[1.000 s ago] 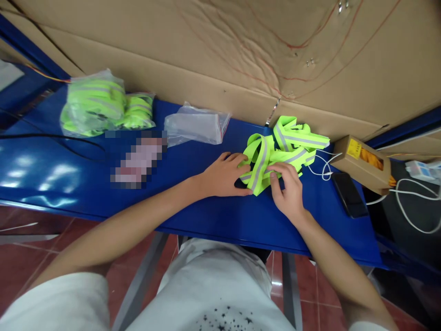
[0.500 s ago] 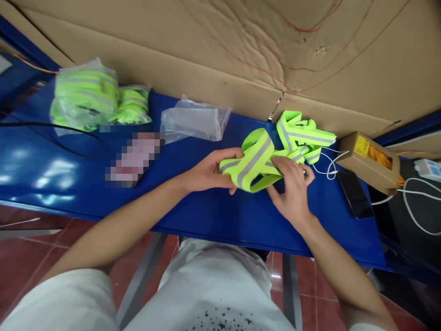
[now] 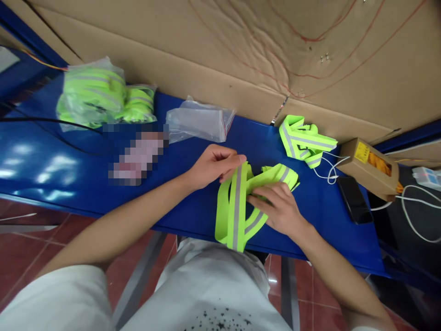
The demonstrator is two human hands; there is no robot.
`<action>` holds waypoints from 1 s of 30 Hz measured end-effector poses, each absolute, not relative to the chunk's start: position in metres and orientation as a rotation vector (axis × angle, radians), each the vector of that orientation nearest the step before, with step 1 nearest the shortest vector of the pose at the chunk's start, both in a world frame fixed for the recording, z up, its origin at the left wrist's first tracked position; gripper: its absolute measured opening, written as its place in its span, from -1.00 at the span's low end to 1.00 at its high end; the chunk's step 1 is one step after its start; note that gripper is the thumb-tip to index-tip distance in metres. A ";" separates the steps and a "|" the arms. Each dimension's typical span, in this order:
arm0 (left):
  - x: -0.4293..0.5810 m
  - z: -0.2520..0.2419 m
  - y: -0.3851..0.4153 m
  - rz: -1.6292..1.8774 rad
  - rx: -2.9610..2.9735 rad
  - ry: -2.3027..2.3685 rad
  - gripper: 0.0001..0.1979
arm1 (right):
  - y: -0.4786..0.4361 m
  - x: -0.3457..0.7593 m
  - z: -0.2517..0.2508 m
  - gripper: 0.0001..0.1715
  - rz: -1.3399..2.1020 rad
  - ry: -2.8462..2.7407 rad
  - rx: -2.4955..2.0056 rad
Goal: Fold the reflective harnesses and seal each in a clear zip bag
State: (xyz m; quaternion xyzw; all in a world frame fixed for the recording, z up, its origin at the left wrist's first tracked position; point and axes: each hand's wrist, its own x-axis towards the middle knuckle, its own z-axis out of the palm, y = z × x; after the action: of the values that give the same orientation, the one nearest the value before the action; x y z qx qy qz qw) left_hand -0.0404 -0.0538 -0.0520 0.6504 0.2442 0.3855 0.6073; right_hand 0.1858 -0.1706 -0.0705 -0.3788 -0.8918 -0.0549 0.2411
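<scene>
Neon-yellow strap (image 3: 237, 207) runs from the left hand (image 3: 216, 165), pinched by thumb and fingers; just beside it, the half-curled right hand (image 3: 280, 208) touches the same strap, grip unclear.

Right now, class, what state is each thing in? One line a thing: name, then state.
Nearer strapping, loosely looped
Left hand, pinching the nearer strapping
Right hand, touching the nearer strapping
Farther strapping, folded in a pile, untouched
Bagged strapping, bundled inside clear plastic
Clear bags, lying flat
Phone, lying down, screen dark
Cardboard box, orange contents showing through an opening
</scene>
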 end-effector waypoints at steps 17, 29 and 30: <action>-0.034 -0.076 -0.065 0.407 2.662 0.381 -0.87 | -0.155 0.235 -0.039 -0.58 0.625 -1.938 -1.331; -0.029 -0.074 -0.080 0.881 2.796 0.719 -0.69 | -0.156 0.207 -0.072 -0.67 -0.053 -1.950 -1.630; -0.027 -0.074 -0.084 0.850 2.799 0.745 -0.58 | -0.157 0.205 -0.073 -0.66 -0.166 -1.982 -1.629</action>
State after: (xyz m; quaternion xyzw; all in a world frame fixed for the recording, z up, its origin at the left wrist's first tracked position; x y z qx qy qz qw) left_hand -0.0269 -0.0835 -0.0742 0.9255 0.2464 0.2811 0.0615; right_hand 0.2049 -0.1569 -0.0733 -0.6080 -0.7397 -0.0621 0.2815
